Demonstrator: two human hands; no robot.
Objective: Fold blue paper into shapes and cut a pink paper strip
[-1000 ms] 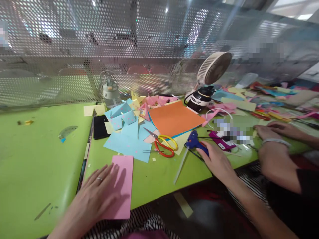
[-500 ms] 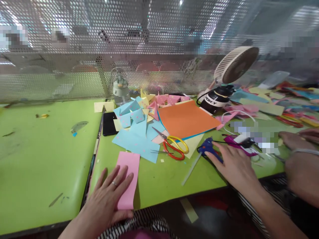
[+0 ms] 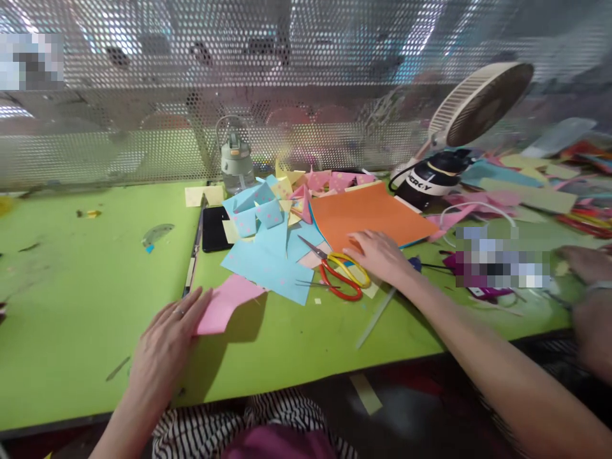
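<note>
My left hand [image 3: 165,335] grips a strip of pink paper [image 3: 227,305] by its near left end, the strip tilted and casting a shadow on the green tabletop. My right hand [image 3: 380,254] reaches over the lower edge of the orange paper sheet [image 3: 368,213], fingers outstretched and apart, holding nothing that I can see. Close to those fingers lie scissors [image 3: 342,280] with red and yellow handles. Under my right forearm shows part of a blue glue gun [image 3: 415,263], with a pale glue stick [image 3: 377,317] pointing toward the table's front edge.
Blue dotted paper [image 3: 268,261] and folded paper pieces lie mid-table beside a black phone [image 3: 216,229]. A clear bottle [image 3: 236,166] and a fan [image 3: 482,105] stand by the perforated screen. At right, another person's hand [image 3: 586,264] is among paper scraps.
My left hand has picked the pink strip up off the table and drawn it left. My right hand has left the glue gun and moved left to the orange sheet.
</note>
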